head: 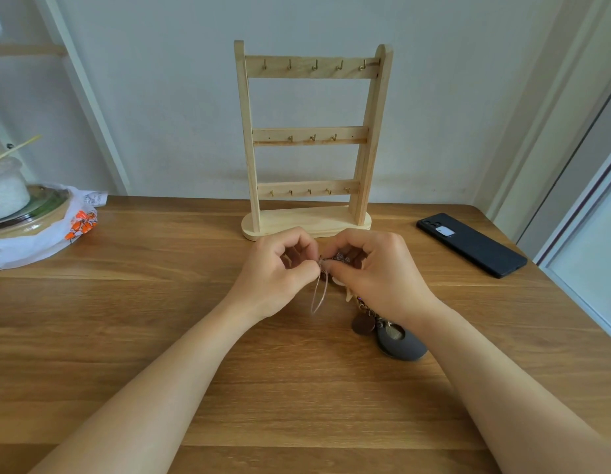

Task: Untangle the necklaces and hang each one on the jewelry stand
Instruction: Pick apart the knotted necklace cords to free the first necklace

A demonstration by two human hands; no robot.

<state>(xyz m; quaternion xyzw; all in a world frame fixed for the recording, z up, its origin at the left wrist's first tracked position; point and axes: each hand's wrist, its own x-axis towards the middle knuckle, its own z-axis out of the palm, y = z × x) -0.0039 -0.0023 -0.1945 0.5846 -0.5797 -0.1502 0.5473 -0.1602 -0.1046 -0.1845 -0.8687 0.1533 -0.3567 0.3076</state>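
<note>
A wooden jewelry stand (312,138) with three hook rails stands at the back of the table; all its hooks are bare. Just in front of its base, my left hand (280,271) and my right hand (372,268) meet and pinch a tangled bunch of necklaces (338,258). A thin loop of cord (319,295) hangs down from the pinch. More of the tangle trails under my right wrist to a brown round pendant (363,323) and a dark oval pendant (401,342) lying on the wood. My fingers hide part of the tangle.
A black phone (471,244) lies at the right, near the table's right edge. At the far left a white plastic bag (40,241) holds lidded food containers (9,200). The wooden table (160,302) meets a white wall behind the stand.
</note>
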